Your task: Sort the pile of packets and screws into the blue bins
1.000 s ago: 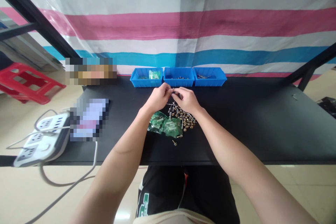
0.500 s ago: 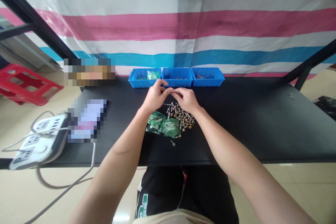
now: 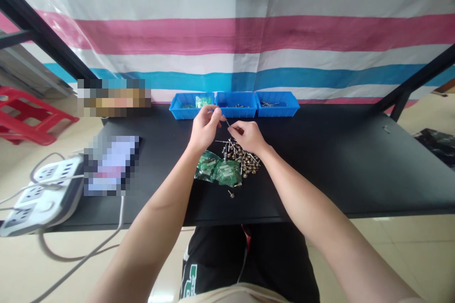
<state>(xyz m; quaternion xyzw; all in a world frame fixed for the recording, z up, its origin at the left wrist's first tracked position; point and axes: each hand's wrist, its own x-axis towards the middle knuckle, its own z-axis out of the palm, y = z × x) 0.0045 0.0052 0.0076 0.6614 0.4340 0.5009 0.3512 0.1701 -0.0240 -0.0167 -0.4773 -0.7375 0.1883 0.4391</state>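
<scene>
My left hand (image 3: 205,128) is raised in front of the left blue bin (image 3: 185,112), its fingers closed on the upper end of a thin metal pin (image 3: 228,122). The fingertips of my right hand (image 3: 248,136) pinch at the pin's lower end. Under and beside my right hand lies a heap of small brass-coloured and silver metal parts (image 3: 251,163). Two green plastic packets (image 3: 228,173) lie left of the heap, partly overlapping. One loose metal part (image 3: 231,194) rests nearer the table's front edge.
Three blue bins stand in a row at the back; the middle bin (image 3: 236,112) and right bin (image 3: 277,111) hold small metal pieces. A white power strip (image 3: 42,196) with cables and a blurred-out phone-like object (image 3: 112,163) are at the left. A tiny piece (image 3: 386,129) lies far right.
My hands have drawn slightly apart, and a thin pin now shows between them. My left thumb has lifted. The whole view has shifted a little, so the table things appear further left.
</scene>
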